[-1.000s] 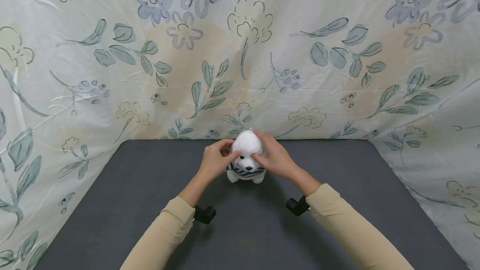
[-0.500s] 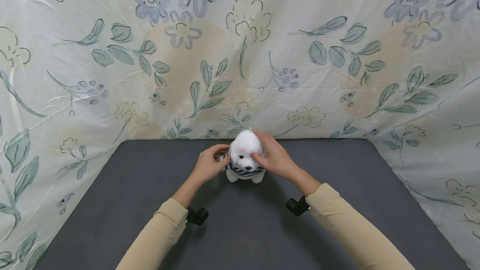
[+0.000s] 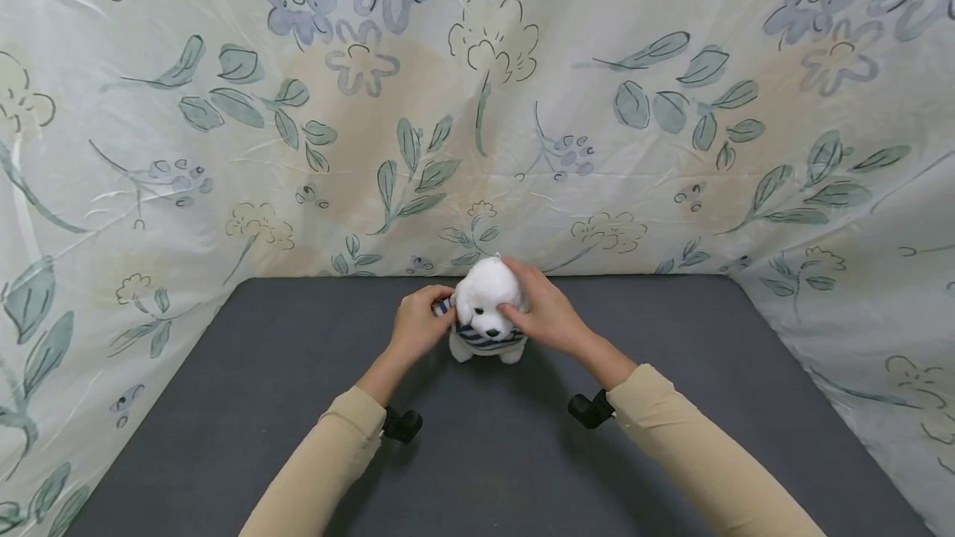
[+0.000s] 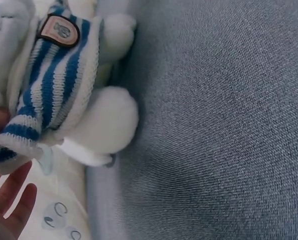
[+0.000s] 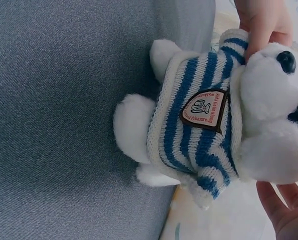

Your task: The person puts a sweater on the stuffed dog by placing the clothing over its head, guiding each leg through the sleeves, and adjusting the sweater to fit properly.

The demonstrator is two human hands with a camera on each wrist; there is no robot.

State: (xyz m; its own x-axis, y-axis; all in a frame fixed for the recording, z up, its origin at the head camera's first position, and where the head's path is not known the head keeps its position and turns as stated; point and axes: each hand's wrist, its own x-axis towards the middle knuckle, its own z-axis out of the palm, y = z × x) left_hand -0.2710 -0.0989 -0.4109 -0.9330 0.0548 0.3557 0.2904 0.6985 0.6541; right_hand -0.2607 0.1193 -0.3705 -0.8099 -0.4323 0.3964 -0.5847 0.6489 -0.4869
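Floral cloth (image 3: 492, 106) with green leaves and mauve blossoms hangs behind a dark grey counter (image 3: 477, 471) and down both its sides; taking the head view as a clock face, twelve o'clock lies at the counter's far edge. Near that edge a white plush dog (image 3: 488, 319) stands upright on its paws, its face toward six o'clock and its body between the two hands. It wears a blue-and-white striped sweater (image 5: 189, 115) with a dark-rimmed patch (image 5: 205, 111) on the chest.

Left grip (image 3: 419, 319) sits at nine o'clock from the dog, thumb and fingers pinching a striped sleeve cuff (image 4: 16, 145) of the sweater; the left wrist view shows the thumb on one side of the knit and fingers on the other. At three o'clock, the right grip (image 3: 548, 305) holds the dog's head, its thumb lying across the face by one eye and hiding it from the head camera, its other fingers round the side of the head.

Cream sleeves cover both forearms. Black wrist devices (image 3: 403, 426) show at six o'clock from the left grip and five o'clock from the right.
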